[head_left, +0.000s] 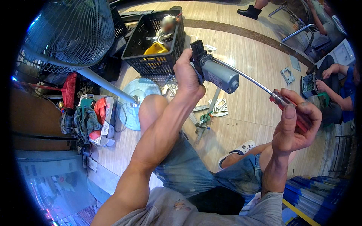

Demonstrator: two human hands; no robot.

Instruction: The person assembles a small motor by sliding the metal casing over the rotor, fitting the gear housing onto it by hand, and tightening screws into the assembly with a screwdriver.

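Note:
My left hand (189,75) is closed round a small electric motor (220,76), which has a grey metal cylinder and a black plastic gear housing. A long screwdriver (245,74) with a red, see-through handle is gripped in the fingers of my right hand (296,126). Its steel shaft points up and left, and the tip meets the motor's black housing or lies behind it; which one I cannot tell. The motor is held above the floor, ahead of my knees.
A black plastic crate (152,62) with metal parts and a yellow piece stands ahead. Left of it is a standing fan (71,30) on a round base. Loose metal parts (219,107) and a green circuit board (205,118) lie on the floor. Another person's hands (327,77) work at the right.

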